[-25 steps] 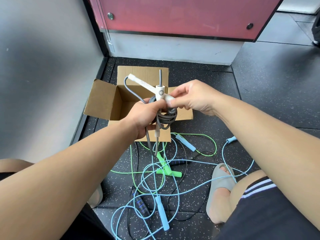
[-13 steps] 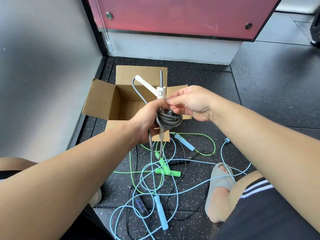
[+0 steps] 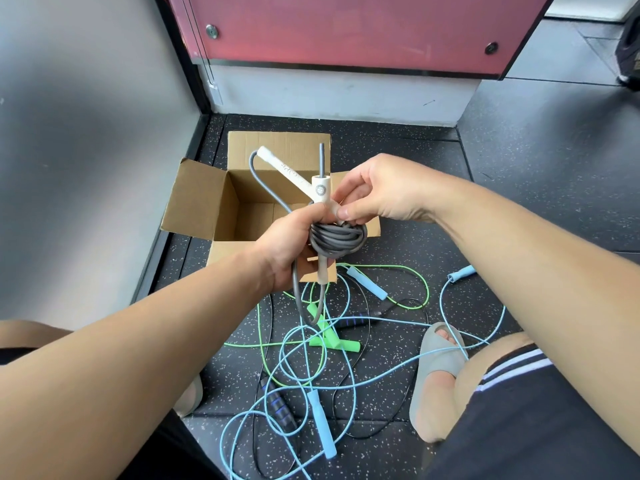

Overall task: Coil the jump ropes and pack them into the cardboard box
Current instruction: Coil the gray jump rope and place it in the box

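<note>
In the head view, my left hand (image 3: 289, 249) keeps a closed grip round the coiled grey jump rope (image 3: 337, 237), held in the air over the near side of the open cardboard box (image 3: 197, 199). My right hand (image 3: 377, 192) pinches a white handle (image 3: 294, 173) where the two handles cross, just above the coil. A grey loop hangs below my left hand. On the floor (image 3: 519, 174) a blue rope (image 3: 320, 424), a green rope (image 3: 334, 342) and a black rope (image 3: 278, 407) lie tangled together.

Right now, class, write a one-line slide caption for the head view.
Left hand and right hand hold a coiled grey jump rope near the open cardboard box; other ropes litter the floor.
</note>
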